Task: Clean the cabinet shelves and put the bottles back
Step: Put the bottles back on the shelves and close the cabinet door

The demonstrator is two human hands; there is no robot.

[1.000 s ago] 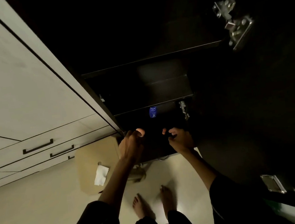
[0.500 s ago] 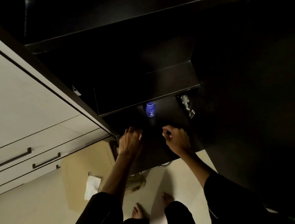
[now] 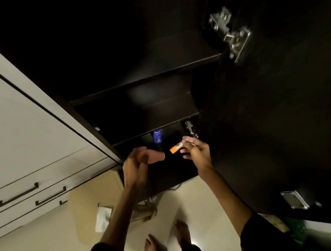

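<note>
Holding two items before dark cabinet's lowest shelf point(image 3: 172, 172): left hand point(image 3: 136, 168) curls around pinkish object point(image 3: 155, 156), possibly bottle; right hand point(image 3: 196, 152) pinches small orange tube point(image 3: 176, 147), likely ready for shelving. Blue bottle point(image 3: 157, 136) already stands inside.

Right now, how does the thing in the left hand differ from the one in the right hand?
The left hand grips a pinkish object that is broad and blunt; the right hand pinches an orange tube that is slim and brighter, by its end. Both are held before the dark cabinet shelf, below the blue bottle.
</note>
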